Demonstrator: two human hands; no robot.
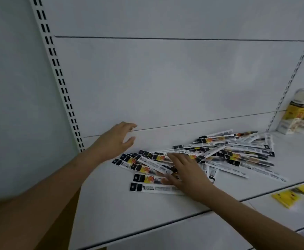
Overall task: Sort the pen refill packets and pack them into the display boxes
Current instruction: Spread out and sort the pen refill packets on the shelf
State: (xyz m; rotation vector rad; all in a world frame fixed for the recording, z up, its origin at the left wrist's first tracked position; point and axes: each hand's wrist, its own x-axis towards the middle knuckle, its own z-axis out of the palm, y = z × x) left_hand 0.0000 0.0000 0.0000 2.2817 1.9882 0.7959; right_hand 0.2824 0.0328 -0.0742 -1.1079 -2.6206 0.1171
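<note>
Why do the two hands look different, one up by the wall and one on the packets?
The left hand hovers near the back panel, touching no packets; the right hand lies flat on the pile of refill packets. The left hand's fingers are loosely spread in the air; the right hand's fingers are straight, pressing down. Both are bare, open and grip nothing, reaching over the same white shelf.

This is a shop, at a stretch of white retail shelving (147,210) whose back panel is framed by slotted metal uprights (57,69) (the kind that take adjustable brackets). On the shelf lies a loose heap of hang-tab pen refill packets (210,156), all of one printed design. Right of the heap stand matching yellow-and-white display boxes (299,114); a yellow packet (288,197) lies below them.
</note>
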